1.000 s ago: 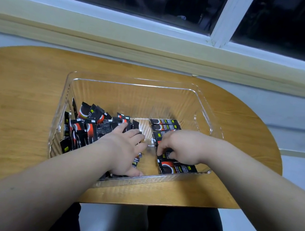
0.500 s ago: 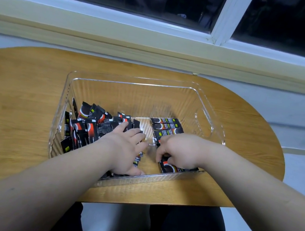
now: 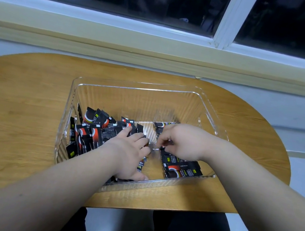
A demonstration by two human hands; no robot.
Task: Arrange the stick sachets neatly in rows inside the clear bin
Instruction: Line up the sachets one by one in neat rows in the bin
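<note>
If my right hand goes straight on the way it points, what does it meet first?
Likely the left hand, whose fingers lie just across a narrow gap, though depth is unclear.

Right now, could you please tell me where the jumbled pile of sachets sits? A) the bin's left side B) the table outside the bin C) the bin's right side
A: the jumbled pile fills the left side of the clear bin; the flat row lies on its right.

Clear glossy plastic bin with ribbed walls, shiny black foil-like stick sachets, smooth wood-grain table with satin sheen, white painted window frame
</note>
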